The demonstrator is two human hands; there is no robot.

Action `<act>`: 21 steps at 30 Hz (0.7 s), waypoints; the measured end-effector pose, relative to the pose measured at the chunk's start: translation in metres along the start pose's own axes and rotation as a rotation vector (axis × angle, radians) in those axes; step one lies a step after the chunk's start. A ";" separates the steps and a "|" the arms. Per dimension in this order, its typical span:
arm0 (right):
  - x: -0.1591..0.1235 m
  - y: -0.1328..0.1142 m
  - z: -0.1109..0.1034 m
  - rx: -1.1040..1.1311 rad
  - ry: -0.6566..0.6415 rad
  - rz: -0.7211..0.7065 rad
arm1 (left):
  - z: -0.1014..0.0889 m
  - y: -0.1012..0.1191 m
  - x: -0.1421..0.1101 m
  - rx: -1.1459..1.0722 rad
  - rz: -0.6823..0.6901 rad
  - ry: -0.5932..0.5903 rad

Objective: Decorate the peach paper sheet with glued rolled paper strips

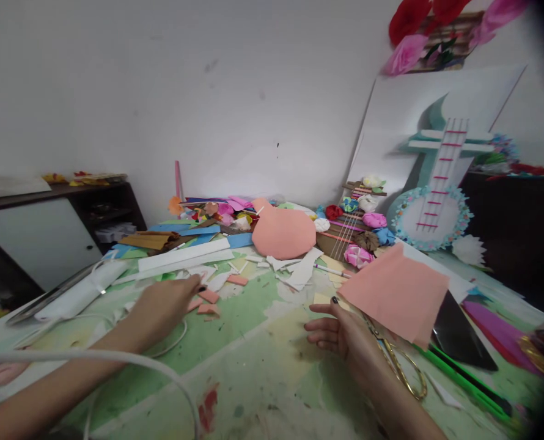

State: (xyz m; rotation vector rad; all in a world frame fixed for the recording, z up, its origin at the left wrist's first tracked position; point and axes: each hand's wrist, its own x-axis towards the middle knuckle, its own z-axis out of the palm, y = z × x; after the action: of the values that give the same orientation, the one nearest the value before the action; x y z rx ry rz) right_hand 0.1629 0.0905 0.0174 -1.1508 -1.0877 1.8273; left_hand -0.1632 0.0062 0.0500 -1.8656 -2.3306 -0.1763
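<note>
My left hand is low over the left side of the table with its fingers pinched together, beside white paper scraps and small pink pieces. Whatever lies between its fingertips is hidden. Palm turned inward, my right hand hovers above the bare middle of the table, fingers apart and holding nothing. Just to its right lie gold-handled scissors, their blades partly under a pink sheet. A rounded pink paper cut-out leans upright at the back centre.
A white cable loops across the left foreground. A green cutter and a dark flat panel lie at right. Paper flowers and a decorated instrument model stand behind. White strips lie at back left.
</note>
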 end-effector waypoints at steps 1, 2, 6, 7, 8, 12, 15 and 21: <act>0.000 0.000 0.000 -0.002 0.000 -0.003 | 0.004 0.014 0.016 -0.049 0.046 -0.046; 0.000 -0.001 0.001 -0.005 0.002 -0.006 | 0.008 0.027 0.033 -0.074 0.073 -0.053; 0.000 -0.001 0.001 -0.007 0.005 0.006 | 0.030 0.064 0.102 -0.164 0.015 -0.001; 0.000 -0.001 0.001 -0.003 0.001 0.008 | 0.037 0.068 0.119 -0.202 -0.005 0.001; 0.000 -0.001 0.000 0.005 -0.003 0.010 | 0.043 0.072 0.134 -0.245 -0.029 0.000; 0.000 -0.003 -0.005 0.066 -0.030 -0.032 | 0.061 0.077 0.183 -0.428 -0.151 0.016; -0.001 -0.006 -0.007 0.092 -0.044 -0.057 | 0.068 0.079 0.207 -0.578 -0.260 0.033; -0.003 -0.011 -0.007 0.105 -0.026 -0.042 | 0.072 0.088 0.231 -0.973 -0.522 0.049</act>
State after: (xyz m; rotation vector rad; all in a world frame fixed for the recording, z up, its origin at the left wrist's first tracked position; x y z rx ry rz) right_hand 0.1716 0.0943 0.0264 -1.0385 -1.0103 1.8490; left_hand -0.1299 0.2597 0.0231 -1.3608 -2.8906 -1.6253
